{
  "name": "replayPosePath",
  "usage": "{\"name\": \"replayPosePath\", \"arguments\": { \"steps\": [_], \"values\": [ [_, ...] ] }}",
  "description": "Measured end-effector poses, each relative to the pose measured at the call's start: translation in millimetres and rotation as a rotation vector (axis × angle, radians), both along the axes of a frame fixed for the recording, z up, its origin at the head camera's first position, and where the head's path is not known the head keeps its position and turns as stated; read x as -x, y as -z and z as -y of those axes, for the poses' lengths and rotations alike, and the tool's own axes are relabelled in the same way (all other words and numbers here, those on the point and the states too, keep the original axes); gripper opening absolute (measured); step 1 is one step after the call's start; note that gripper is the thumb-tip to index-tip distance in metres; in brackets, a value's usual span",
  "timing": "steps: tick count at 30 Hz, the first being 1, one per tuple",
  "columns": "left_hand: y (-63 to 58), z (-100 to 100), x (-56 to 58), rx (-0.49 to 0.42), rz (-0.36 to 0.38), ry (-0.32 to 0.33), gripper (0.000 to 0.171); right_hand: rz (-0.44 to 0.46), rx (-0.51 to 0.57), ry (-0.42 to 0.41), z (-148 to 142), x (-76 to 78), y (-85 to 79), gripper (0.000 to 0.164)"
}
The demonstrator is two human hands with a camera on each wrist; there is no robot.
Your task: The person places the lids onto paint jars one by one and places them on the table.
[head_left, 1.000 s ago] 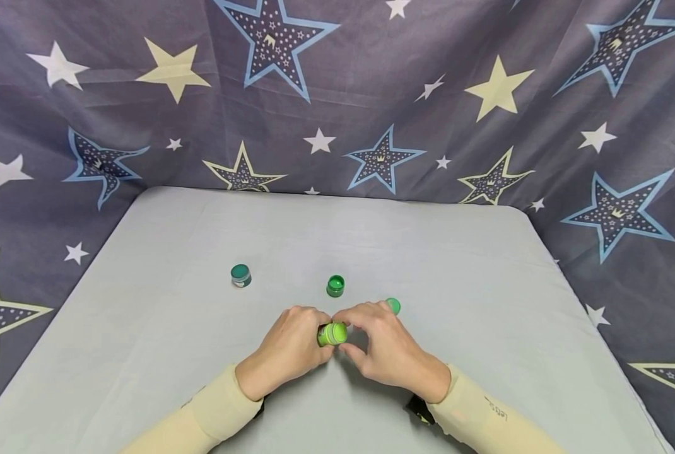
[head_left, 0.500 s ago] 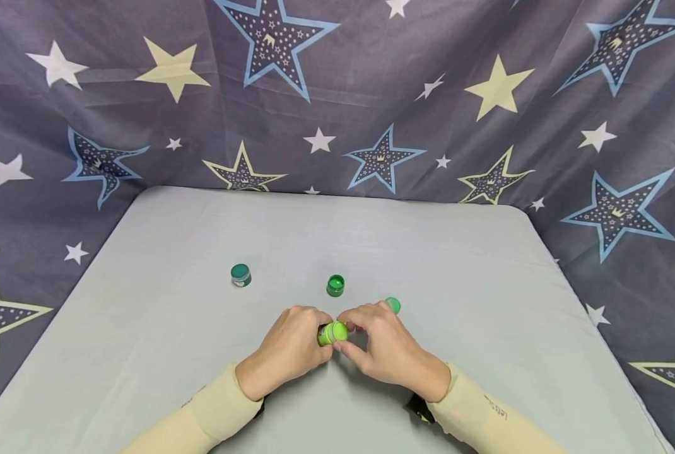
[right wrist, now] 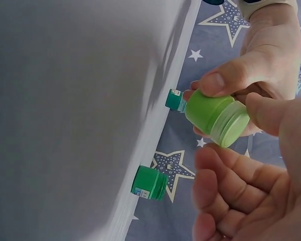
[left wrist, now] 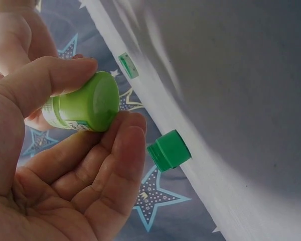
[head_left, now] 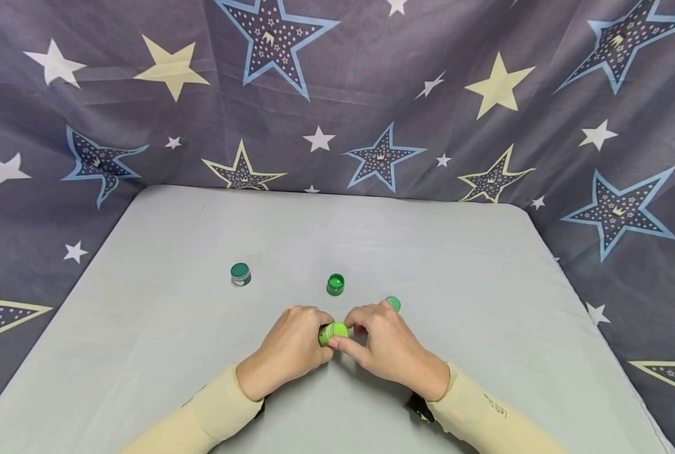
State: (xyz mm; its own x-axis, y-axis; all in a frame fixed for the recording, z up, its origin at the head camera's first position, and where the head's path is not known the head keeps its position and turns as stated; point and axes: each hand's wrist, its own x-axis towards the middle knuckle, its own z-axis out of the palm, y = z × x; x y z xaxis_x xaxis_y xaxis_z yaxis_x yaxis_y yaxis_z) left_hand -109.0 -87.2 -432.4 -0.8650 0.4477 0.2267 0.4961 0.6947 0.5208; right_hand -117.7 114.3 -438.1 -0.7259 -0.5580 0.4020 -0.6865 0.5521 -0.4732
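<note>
A small lime-green paint jar point(right wrist: 208, 109) is held in front of the person, tilted with its lid end toward the right hand. The left hand point(head_left: 296, 338) grips the jar's body, thumb on one side and fingers on the other. On the lid point(right wrist: 231, 125), a paler green, the right hand point(head_left: 384, 337) has its thumb and index finger at opposite edges. Its other fingers curl below, apart from the jar. Most of the jar's body is hidden by the left hand in the head view.
Beyond the hands stands an open green paint jar point(head_left: 335, 285). A teal jar point(head_left: 240, 275) stands farther left. Partly behind the right hand lies a light green round lid point(head_left: 393, 304). All are on the grey-covered table point(head_left: 457, 265), with a star-patterned cloth point(head_left: 337, 94) behind.
The right thumb and fingers have come in from beside the lid onto its edges. The left hand keeps its hold on the jar, and the other jars stay where they were.
</note>
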Motion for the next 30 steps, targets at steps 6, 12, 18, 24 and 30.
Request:
{"name": "replayPosePath", "arguments": {
  "steps": [6, 12, 18, 24, 30],
  "values": [
    [0.4, -0.1, 0.2, -0.003, -0.007, 0.002, 0.031, -0.003, -0.003, 0.007, -0.3, 0.2, -1.1, 0.027],
    [-0.2, 0.0, 0.4, 0.0, -0.01, 0.0, 0.03, -0.023, 0.01, 0.004, -2.5, 1.4, -2.2, 0.031],
    [-0.1, 0.9, 0.4, -0.016, -0.02, 0.014, 0.031, -0.021, 0.033, -0.043, -5.6, 0.8, -4.4, 0.039],
    [-0.2, 1.6, 0.3, -0.022, -0.017, 0.012, 0.032, -0.032, 0.037, -0.123, -6.5, 0.9, -5.0, 0.044],
    [-1.1, 1.4, 0.0, -0.025, -0.017, 0.01, 0.029, -0.039, 0.025, -0.13, -5.5, 0.5, -3.9, 0.04]
  ]
}}
